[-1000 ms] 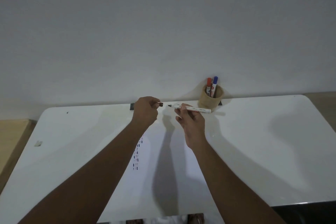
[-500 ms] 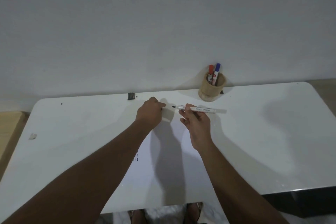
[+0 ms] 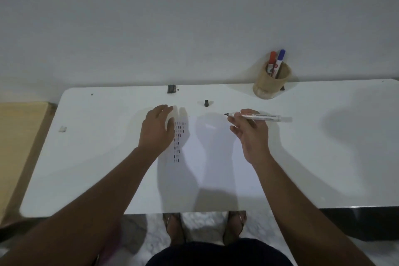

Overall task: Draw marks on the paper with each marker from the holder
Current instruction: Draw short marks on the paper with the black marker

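A white sheet of paper (image 3: 211, 157) lies on the white table (image 3: 323, 157), with columns of short dark marks (image 3: 178, 140) near its left edge. My right hand (image 3: 250, 134) holds an uncapped white marker (image 3: 263, 117) above the paper's far right part, black tip pointing left. Its black cap (image 3: 206, 103) stands on the table beyond the paper. My left hand (image 3: 156, 129) rests flat at the paper's left edge, fingers apart, holding nothing. A wooden holder (image 3: 272, 81) at the back right contains a red marker (image 3: 272, 58) and a blue marker (image 3: 280, 56).
A wall rises right behind the table. A small dark clip (image 3: 171, 89) sits at the table's back edge and a small white scrap (image 3: 62, 129) lies at the left. A wooden surface (image 3: 19, 136) adjoins the table's left side. My feet show below the front edge.
My left hand has let go of the black cap, which now stands on the table, and has moved down onto the paper's left edge. My right hand with the marker shifted right.
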